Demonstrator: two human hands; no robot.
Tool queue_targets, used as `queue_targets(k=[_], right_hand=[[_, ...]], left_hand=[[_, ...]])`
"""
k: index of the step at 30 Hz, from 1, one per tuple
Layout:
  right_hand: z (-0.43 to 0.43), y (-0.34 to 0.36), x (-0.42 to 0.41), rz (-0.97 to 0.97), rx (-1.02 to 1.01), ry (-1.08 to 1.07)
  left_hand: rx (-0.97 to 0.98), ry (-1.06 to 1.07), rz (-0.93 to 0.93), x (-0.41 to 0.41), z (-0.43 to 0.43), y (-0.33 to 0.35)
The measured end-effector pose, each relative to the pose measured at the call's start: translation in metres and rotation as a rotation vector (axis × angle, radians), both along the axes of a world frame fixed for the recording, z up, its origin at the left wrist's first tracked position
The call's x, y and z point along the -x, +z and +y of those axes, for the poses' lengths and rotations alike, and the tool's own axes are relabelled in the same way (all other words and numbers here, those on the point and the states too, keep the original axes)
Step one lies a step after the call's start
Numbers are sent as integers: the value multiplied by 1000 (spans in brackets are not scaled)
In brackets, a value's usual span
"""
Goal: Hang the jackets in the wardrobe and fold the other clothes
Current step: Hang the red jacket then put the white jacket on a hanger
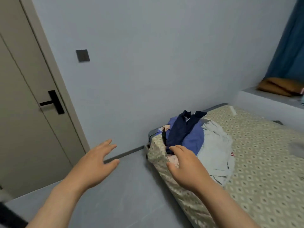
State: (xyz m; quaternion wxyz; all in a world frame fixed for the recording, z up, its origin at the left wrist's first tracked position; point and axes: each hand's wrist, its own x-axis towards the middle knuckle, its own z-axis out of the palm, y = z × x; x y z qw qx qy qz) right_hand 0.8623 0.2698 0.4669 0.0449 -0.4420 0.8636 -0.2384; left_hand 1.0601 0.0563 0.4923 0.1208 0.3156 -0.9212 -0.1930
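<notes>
A pile of clothes lies on the near corner of the bed (pixel 263 162): a dark navy garment (pixel 179 129) on top, a periwinkle blue one (pixel 194 139) under it, a pale grey one (pixel 215 148) to the right and a bit of pink cloth (pixel 172 159) at the front. My right hand (pixel 185 167) hovers open just in front of the pile, fingers spread, holding nothing. My left hand (pixel 95 163) is out over the floor to the left of the bed, fingers spread and empty. No wardrobe is in view.
A closed beige door (pixel 24 112) with a black handle (pixel 52 102) stands at the left. The grey wall carries a dark switch (pixel 82 55). A blue curtain (pixel 289 43) and an orange-brown cloth (pixel 278 86) on a ledge are at the right. Grey floor (pixel 115 195) runs beside the bed.
</notes>
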Motion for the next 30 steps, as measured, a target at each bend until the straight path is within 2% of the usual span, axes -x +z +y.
queue_targets(k=[8, 16, 30], right_hand=[[20, -28, 119, -100, -68, -259], [17, -52, 234, -200, -78, -546], [84, -104, 349, -369, -98, -838]], left_hand=[[-105, -228, -32, 162, -35, -46], [-237, -346, -58, 312, -84, -78], [-363, -585, -203, 521, -39, -130]])
